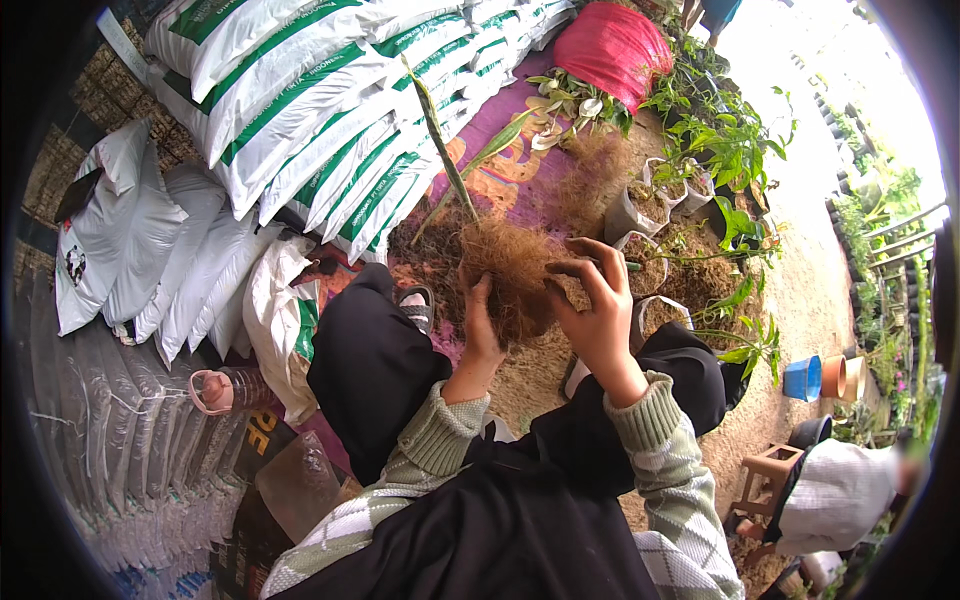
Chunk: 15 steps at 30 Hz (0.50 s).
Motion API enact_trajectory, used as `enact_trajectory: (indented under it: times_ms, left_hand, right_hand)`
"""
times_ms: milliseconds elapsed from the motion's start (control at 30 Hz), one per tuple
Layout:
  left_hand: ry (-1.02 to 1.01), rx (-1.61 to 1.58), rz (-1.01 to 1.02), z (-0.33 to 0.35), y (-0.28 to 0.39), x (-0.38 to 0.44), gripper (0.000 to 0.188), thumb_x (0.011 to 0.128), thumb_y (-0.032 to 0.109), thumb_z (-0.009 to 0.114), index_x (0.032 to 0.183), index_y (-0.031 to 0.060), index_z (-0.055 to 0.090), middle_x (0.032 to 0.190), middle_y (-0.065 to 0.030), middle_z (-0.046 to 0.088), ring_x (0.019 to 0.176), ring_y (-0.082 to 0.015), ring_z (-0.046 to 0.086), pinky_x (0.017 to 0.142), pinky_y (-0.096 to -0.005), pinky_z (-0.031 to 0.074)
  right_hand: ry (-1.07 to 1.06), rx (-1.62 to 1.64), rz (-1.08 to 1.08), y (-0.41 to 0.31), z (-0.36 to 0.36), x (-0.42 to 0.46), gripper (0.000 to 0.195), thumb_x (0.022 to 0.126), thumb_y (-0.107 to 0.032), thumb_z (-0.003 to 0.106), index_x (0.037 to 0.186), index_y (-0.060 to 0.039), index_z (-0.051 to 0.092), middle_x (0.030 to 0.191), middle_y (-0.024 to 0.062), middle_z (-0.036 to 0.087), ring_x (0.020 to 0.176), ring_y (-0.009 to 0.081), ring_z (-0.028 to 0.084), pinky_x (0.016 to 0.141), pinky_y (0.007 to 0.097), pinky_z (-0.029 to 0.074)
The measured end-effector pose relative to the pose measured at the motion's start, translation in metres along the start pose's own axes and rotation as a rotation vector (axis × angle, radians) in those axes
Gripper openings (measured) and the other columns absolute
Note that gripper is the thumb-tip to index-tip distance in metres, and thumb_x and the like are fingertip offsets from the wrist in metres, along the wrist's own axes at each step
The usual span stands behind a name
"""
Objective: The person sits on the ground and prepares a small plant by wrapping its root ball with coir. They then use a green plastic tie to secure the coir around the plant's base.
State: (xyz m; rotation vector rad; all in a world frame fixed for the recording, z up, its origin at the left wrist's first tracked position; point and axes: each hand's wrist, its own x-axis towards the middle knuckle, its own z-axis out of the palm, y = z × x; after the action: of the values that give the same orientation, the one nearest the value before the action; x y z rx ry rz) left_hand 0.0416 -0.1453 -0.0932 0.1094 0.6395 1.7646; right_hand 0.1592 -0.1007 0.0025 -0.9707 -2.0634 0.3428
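Observation:
My left hand (484,322) holds a loose clump of brown plant fibre (514,262) from its left side, just in front of my knees. At the clump's right edge, the fingertips of my right hand (600,319) are curled into the strands. A long, narrow green leaf (439,139) rises from behind the top of the clump; where its base ends is hidden by the fibre. Close beside it a second green leaf with pale edges (501,141) slants over the purple printed sheet (517,97). More brown fibre (589,180) lies loose on the sheet beyond my hands.
White and green sacks (300,105) are stacked at upper left. A pink-lidded bottle (225,390) lies at left. Potted plants in white grow bags (637,210) line the right, below a red sack (615,52). Another person (836,495) is at lower right by a brown stool (769,476).

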Motion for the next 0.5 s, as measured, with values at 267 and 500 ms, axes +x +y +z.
enact_trajectory:
  times_ms: [267, 500]
  left_hand:
    - [-0.184, -0.052, -0.106, -0.028, -0.014, 0.009, 0.047, 0.095, 0.028, 0.043, 0.136, 0.0093, 0.033, 0.129, -0.0114, 0.047, 0.113, -0.0238, 0.053, 0.094, -0.0369, 0.046]
    - [-0.178, 0.204, -0.013, -0.002, -0.005, -0.003, 0.055, 0.091, 0.02, 0.043, 0.142, 0.007, 0.026, 0.137, -0.0124, 0.04, 0.124, -0.0239, 0.044, 0.103, -0.038, 0.037]
  right_hand:
    - [-0.264, -0.024, -0.242, 0.001, 0.005, -0.006, 0.057, 0.071, -0.02, 0.073, 0.122, -0.004, 0.053, 0.129, 0.0127, 0.05, 0.119, 0.0313, 0.047, 0.102, 0.0431, 0.036]
    - [-0.431, 0.266, 0.104, 0.02, 0.002, -0.011, 0.096, 0.064, -0.029, 0.078, 0.142, -0.0035, 0.028, 0.145, 0.0178, 0.032, 0.134, 0.0334, 0.031, 0.11, 0.0403, 0.026]
